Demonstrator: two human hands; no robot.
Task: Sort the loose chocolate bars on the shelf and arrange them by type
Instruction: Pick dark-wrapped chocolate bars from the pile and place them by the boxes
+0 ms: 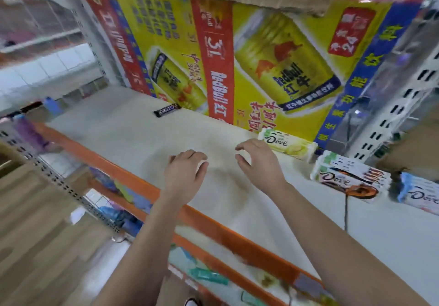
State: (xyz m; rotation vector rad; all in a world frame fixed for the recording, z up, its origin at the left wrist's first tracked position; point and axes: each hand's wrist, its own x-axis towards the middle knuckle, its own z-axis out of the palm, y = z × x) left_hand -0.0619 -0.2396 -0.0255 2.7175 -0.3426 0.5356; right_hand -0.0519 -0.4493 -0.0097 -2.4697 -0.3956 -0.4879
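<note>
Both my hands hover over the pale shelf board [133,130]. My left hand [186,172] is palm down with fingers curled, holding nothing. My right hand [257,161] is open, thumb and fingers spread, just left of a light green Dove bar [288,145] lying at the back. A dark Snickers-type bar [167,110] lies alone far back left. To the right sits a stack of white and brown Dove bars [349,176], and a stack of white and blue Dove bars [419,193] at the frame edge.
A yellow and red Red Bull carton wall [237,56] backs the shelf. An orange front rail [133,177] runs diagonally. White perforated uprights [389,115] stand at right. A thin cable [345,210] lies on the shelf. Lower shelves hold assorted packets [123,191].
</note>
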